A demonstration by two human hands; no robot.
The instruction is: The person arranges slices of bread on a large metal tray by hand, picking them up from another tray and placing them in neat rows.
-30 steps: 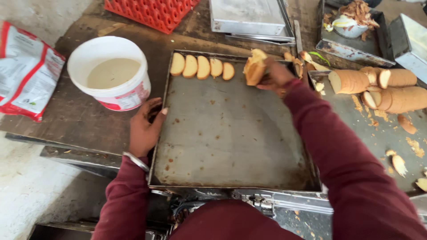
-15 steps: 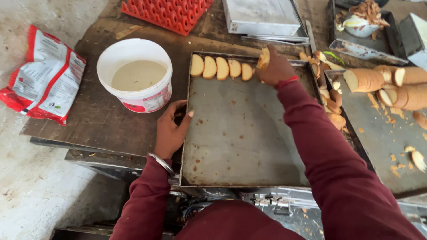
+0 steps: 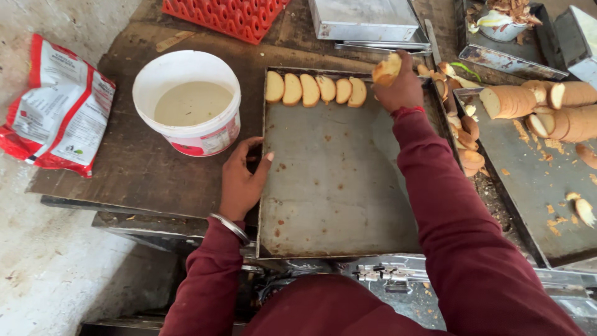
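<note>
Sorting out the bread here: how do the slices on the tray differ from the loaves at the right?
The slices lie separate, flat in one row along the tray's far edge; the loaves are long rolls lying on their sides on another sheet. The slices show pale cut faces; the loaves mostly brown crust. Both are the same bread.

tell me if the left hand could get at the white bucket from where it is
Probably yes: the left hand rests on the tray's left edge, and the white bucket stands just beyond it with only bare tabletop between.
</note>
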